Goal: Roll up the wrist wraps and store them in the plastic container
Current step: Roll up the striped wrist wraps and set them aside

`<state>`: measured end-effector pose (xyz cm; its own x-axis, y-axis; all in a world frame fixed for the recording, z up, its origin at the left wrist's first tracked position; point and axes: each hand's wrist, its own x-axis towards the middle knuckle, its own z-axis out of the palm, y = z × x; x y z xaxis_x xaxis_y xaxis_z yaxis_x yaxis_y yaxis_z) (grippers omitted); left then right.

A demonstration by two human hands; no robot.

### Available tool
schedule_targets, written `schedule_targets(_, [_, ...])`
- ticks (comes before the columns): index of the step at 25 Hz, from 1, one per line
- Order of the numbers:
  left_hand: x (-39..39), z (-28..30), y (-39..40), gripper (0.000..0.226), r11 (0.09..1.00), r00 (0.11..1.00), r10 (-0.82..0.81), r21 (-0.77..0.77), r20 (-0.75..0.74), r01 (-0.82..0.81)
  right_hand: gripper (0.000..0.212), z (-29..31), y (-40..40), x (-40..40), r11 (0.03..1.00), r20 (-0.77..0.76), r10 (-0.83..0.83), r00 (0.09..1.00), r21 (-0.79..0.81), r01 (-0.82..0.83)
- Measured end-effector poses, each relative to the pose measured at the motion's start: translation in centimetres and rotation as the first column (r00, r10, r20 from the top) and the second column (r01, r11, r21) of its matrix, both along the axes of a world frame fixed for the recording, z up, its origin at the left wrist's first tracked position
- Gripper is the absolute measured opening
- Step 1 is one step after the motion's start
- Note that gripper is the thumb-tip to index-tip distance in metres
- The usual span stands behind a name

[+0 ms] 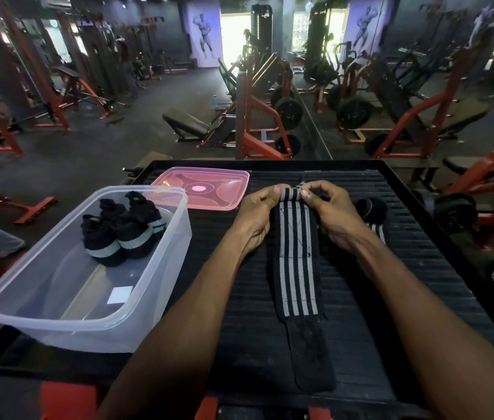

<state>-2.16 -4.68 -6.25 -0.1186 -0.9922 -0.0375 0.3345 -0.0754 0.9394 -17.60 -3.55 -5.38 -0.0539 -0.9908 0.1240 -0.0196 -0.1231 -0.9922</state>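
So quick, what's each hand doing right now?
Left hand: pinching the far end of the striped wrist wrap.
Right hand: pinching the same end, beside the left.

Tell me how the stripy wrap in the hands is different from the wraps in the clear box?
The striped wrap lies stretched out flat on the black mat; the stored wraps are rolled into tight bundles. The left hand and right hand pinch its far end, while nothing touches the stored ones inside the plastic container. Both are black with pale stripes.
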Motion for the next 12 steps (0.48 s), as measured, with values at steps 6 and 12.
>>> schedule_targets(6, [0.2, 0.1, 0.1, 0.022, 0.999, 0.996, -0.039, -0.001, -0.084, 0.039, 0.015, 1.1, 0.8, 0.2, 0.975, 0.223, 0.121, 0.967, 0.156, -0.158])
schedule_targets(12, [0.2, 0.5, 0.4, 0.030, 0.984, 0.946, -0.164, 0.019, -0.278, 0.176, 0.016, 1.7, 1.0, 0.2, 0.945, 0.424, 0.159, 0.892, 0.197, -0.262])
